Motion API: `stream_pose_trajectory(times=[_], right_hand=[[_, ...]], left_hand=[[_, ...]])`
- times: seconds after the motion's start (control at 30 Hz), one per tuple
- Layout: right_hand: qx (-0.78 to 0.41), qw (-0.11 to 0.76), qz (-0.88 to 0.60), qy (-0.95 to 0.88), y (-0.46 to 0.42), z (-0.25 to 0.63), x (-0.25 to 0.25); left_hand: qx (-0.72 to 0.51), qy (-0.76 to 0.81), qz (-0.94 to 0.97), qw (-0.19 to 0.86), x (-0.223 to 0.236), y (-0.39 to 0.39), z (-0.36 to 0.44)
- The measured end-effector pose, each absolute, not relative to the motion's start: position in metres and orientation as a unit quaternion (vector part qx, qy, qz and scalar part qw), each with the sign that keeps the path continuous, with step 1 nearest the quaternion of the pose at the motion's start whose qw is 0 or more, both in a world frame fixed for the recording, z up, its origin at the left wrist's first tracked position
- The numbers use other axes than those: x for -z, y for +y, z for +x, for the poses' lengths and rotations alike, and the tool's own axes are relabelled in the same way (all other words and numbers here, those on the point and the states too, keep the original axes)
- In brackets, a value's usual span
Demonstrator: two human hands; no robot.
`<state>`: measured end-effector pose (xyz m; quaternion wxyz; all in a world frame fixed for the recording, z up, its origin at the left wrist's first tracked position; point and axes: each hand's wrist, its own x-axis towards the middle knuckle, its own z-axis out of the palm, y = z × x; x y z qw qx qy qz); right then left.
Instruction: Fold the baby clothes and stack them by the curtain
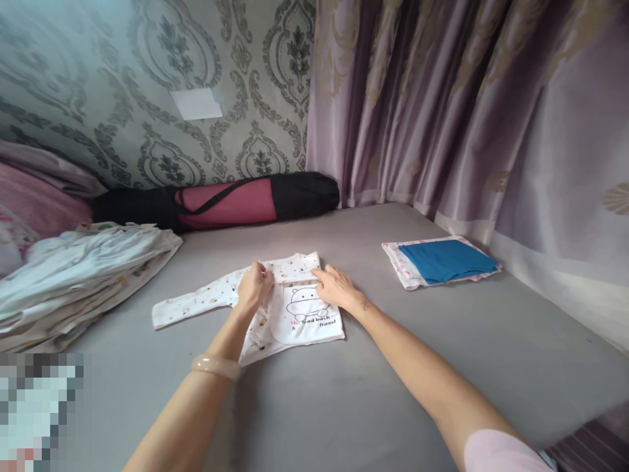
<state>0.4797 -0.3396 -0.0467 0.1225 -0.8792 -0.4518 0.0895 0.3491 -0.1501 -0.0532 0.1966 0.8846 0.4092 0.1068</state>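
Head view: The printed long-sleeved baby shirt (297, 311) lies on the grey sheet (314, 406). Left hand (254, 286): fingertips pinch shirt fabric. Right hand (338, 287): index finger extended onto the shirt; pinch cannot be determined. Right of the shirt: folded blue cloth (447, 259). Left: stacked clothes (93, 278).

A white sheet (197, 103) hangs on the patterned wall (240, 56) above a long bag (246, 203) near purple curtains (354, 92)
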Motion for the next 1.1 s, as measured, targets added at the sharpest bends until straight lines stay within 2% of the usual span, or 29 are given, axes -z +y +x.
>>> stream_pose_trajectory(times=[0.07, 0.17, 0.23, 0.33, 0.6, 0.87, 1.1], right_hand=[[-0.107, 0.141, -0.875, -0.451, -0.338, 0.486, 0.043], [-0.048, 0.183, -0.879, -0.437, -0.327, 0.492, 0.038], [-0.012, 0.204, -0.871, -0.447, -0.311, 0.49, 0.04], [-0.02, 0.206, -0.844, -0.494, -0.286, 0.482, 0.051], [-0.023, 0.157, -0.859, -0.486, -0.272, 0.478, 0.085], [-0.015, 0.15, -0.91, -0.385, -0.268, 0.478, 0.088], [-0.036, 0.126, -0.918, -0.373, -0.266, 0.481, 0.084]], left_hand=[[-0.145, 0.392, 0.896, 0.151, 0.053, -0.151, 0.348], [-0.202, 0.322, 0.923, 0.062, 0.049, -0.155, 0.353], [-0.183, 0.247, 0.95, 0.05, 0.049, -0.16, 0.36], [-0.126, 0.169, 0.976, 0.054, 0.058, -0.168, 0.371], [-0.077, 0.237, 0.968, 0.031, 0.092, -0.173, 0.372], [-0.087, 0.256, 0.96, 0.069, 0.094, -0.171, 0.372], [-0.105, 0.255, 0.959, 0.065, 0.097, -0.17, 0.37]])
